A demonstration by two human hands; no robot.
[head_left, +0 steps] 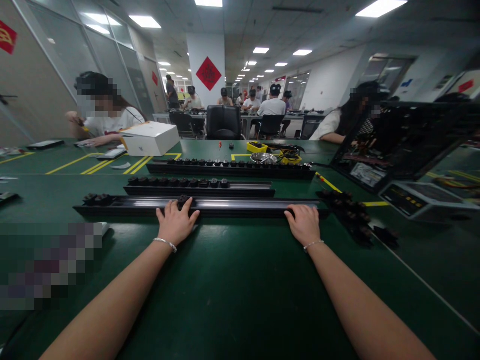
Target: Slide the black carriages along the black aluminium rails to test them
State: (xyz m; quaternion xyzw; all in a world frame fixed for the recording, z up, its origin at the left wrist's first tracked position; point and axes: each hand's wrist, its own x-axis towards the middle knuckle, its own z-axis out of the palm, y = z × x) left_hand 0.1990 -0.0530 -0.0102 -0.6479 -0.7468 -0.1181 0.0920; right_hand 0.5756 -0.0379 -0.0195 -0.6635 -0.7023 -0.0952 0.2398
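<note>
A long black track rail (240,206) with a shiny inner channel lies across the green table in front of me. My left hand (177,222) is over its middle, fingertips on a small black module (182,200) seated in the channel; the thumb rests at the rail's near side. At the rail's right part, my right hand (304,223) grips the edge, its fingertips partly hidden over the channel. Several similar black modules (98,199) sit in the rail's left end. Behind it lie a shorter rail (251,188) and a longer rail (225,171), both carrying rows of modules.
Loose black modules (348,212) are piled to the right, near a grey device (423,200) and an open computer case (375,145). A white box (153,139), yellow trays (257,147) and a metal dish (263,158) stand farther back. Co-workers sit across the table.
</note>
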